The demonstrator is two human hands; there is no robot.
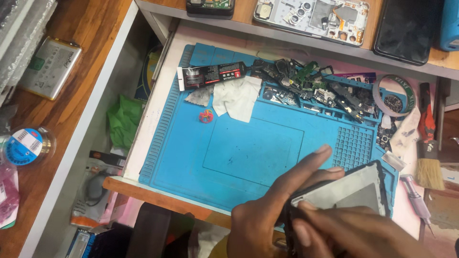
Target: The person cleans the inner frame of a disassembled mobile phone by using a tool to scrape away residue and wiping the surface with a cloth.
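head view: left hand [277,210] and right hand [354,234] both grip phone frame [354,188], fingers closed on its edge, above blue repair mat [229,153].

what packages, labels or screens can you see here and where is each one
Glue tube: top of the blue mat, flat, black with a white end.
Battery: wooden shelf at left, silver rectangle with a green patch.
Tape roll: left edge, round, blue and white label.
Dark screen: upper right shelf, black rectangle.
Phone panel: in both hands, grey, black-rimmed.
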